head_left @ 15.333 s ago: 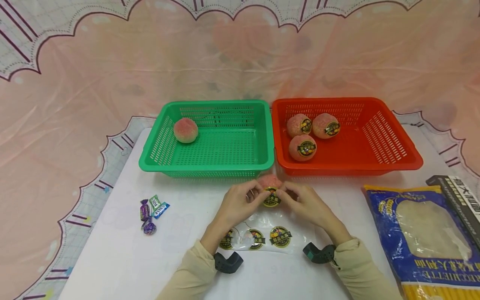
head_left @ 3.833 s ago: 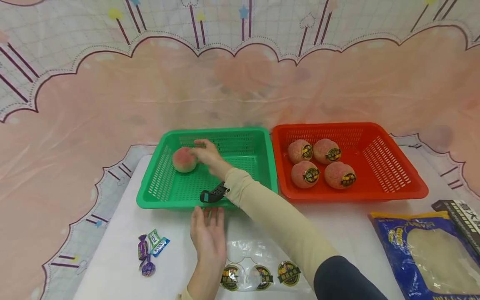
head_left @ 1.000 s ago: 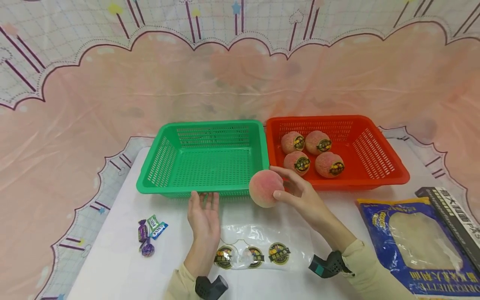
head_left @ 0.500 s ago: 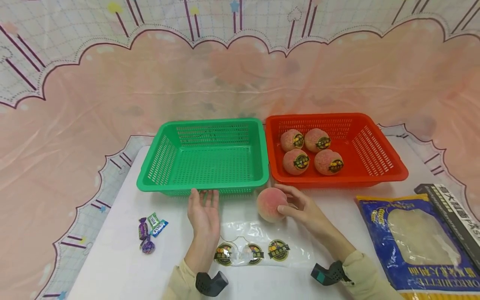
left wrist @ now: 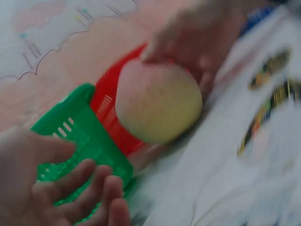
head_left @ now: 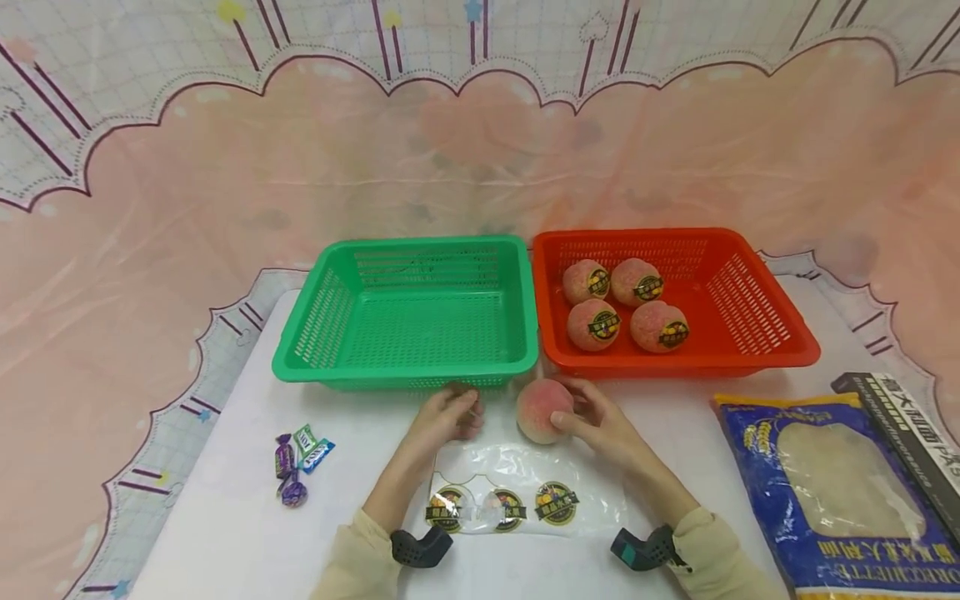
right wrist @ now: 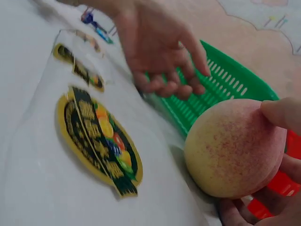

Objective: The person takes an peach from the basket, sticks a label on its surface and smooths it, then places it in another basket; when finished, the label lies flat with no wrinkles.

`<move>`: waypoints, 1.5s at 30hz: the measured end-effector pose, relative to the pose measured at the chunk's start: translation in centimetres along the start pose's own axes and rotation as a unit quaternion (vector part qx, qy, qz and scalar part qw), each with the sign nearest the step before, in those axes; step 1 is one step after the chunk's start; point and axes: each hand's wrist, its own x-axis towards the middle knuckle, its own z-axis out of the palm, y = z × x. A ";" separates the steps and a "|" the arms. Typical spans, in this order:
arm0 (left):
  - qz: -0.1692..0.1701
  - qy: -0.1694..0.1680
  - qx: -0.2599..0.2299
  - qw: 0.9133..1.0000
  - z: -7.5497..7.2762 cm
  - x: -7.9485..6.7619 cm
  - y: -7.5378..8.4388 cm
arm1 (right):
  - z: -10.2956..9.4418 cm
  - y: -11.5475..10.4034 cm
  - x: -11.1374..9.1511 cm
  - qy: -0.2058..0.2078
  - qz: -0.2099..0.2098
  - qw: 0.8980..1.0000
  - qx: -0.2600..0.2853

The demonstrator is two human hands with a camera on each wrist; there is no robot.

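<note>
A pink and pale-yellow peach point(head_left: 545, 411) without a sticker is held by my right hand point(head_left: 606, 429), its thumb and fingers round the fruit's right side. My left hand point(head_left: 448, 421) holds nothing; its fingers are loosely bent, a short way left of the peach. The right wrist view shows that peach point(right wrist: 235, 148) close up. Nearer me lies a clear sheet point(head_left: 517, 462) with black-and-gold fruit stickers point(head_left: 557, 502). In the red basket point(head_left: 742, 337), several peaches point(head_left: 593, 324) bear such stickers.
A green basket point(head_left: 420, 333) stands at the back left with no fruit visible in it. Wrapped candies point(head_left: 292, 493) lie on the left. On the right are a blue pasta bag point(head_left: 840, 492) and a dark box point(head_left: 900, 425).
A stickered peach has joined the others in the red basket. My right hand has taken the green basket's peach and lowered it over the table. My left hand has turned toward it.
</note>
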 end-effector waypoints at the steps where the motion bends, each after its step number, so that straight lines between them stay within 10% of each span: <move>1: 0.020 -0.012 0.086 0.996 -0.1 -0.1 -0.2 | 0.1 0.1 -0.1 -0.007 -0.003 1.000 -0.002; 7: 0.113 -0.071 0.398 0.908 0.8 -1.3 -0.5 | 0.1 0.0 -0.6 -0.017 -0.005 0.999 -0.040; 13: 0.127 -0.033 0.486 0.864 1.8 -1.6 -0.1 | -0.1 -1.0 -1.2 -0.013 -0.030 0.996 -0.087; 18: 0.131 -0.022 0.493 0.860 2.1 -1.5 0.0 | -1.3 -2.1 -2.0 -0.006 -0.033 0.984 -0.176; 22: 0.130 -0.023 0.490 0.862 2.1 -1.6 0.0 | -2.5 -3.0 -3.1 -0.021 -0.026 0.950 -0.310; 29: 0.142 -0.028 0.478 0.866 2.5 -1.5 -0.1 | -2.3 -4.1 -4.9 -0.156 -0.011 0.905 -0.397; 45: 0.134 -0.006 0.491 0.861 3.0 -1.5 -0.2 | 1.1 -2.7 -5.0 -0.162 -0.089 0.871 -0.455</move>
